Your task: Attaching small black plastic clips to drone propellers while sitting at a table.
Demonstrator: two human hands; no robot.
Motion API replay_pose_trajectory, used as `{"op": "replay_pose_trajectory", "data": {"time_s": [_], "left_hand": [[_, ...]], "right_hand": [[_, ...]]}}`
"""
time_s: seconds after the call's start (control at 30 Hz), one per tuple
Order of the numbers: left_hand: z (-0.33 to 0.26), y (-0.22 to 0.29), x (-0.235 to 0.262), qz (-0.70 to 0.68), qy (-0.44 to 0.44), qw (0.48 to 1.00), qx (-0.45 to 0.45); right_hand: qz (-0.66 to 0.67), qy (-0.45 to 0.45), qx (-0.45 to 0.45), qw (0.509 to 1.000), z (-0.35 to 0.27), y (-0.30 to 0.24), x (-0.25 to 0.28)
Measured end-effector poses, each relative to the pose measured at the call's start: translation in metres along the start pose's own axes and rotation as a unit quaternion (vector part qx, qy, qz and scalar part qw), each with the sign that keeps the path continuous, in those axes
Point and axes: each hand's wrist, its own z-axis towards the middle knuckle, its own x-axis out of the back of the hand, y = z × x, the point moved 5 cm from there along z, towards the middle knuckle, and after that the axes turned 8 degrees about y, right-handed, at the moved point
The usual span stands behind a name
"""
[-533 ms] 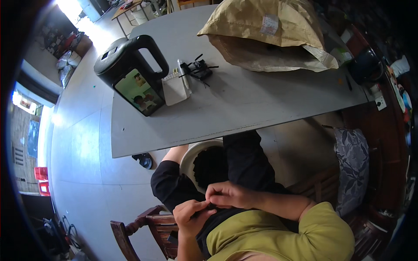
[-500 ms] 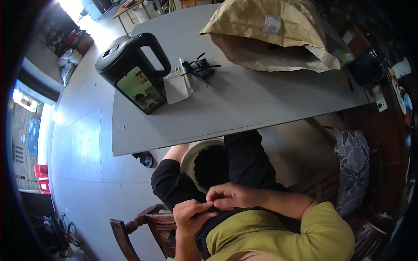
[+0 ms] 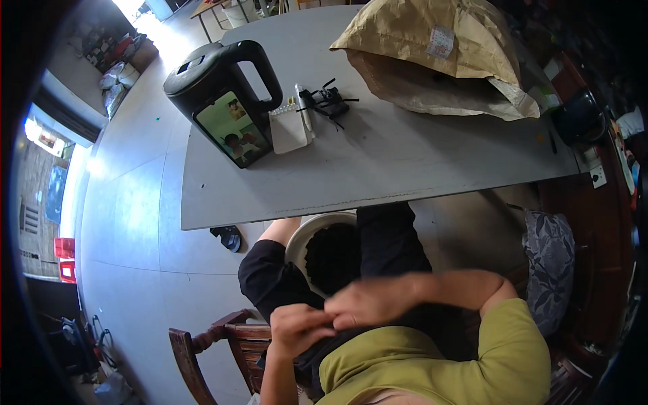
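Over my lap, my left hand (image 3: 295,328) is closed, its fingers bent in a pinch against the fingertips of the other hand. My right hand (image 3: 370,302) meets it from the right, fingers curled together and slightly blurred by motion. Whatever lies between the fingertips is too small or hidden to name. Just beyond the hands, a pale round bucket (image 3: 295,251) stands on the floor between my legs. Dark, black material (image 3: 333,256) fills much of it; its kind does not show clearly.
A grey table (image 3: 405,172) spans the space ahead, its edge above the bucket. On it stand a phone (image 3: 233,131) against a black kettle (image 3: 196,71), a notepad (image 3: 290,131), a small black tripod (image 3: 327,102) and an open brown paper bag (image 3: 432,74). A wooden chair (image 3: 219,335) is beneath me.
My right hand has shifted slightly and now blurs with motion, while my left stays pinched beside it. The view has turned a little, so the table's things sit further right.
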Motion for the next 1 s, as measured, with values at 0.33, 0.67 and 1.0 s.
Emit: {"op": "replay_pose_trajectory", "data": {"time_s": [0.33,0.67,1.0], "left_hand": [[-0.021,-0.017,-0.006,-0.278,0.144,0.915,0.254],[-0.025,-0.031,-0.017,-0.321,0.15,0.894,0.273],[-0.008,-0.037,-0.015,-0.251,0.204,0.891,0.319]], "right_hand": [[-0.484,0.534,-0.161,0.674,0.043,0.067,0.237],[-0.294,0.663,0.027,0.687,-0.001,0.07,0.204],[0.39,0.448,0.033,0.804,-0.011,0.053,0.096]]}}
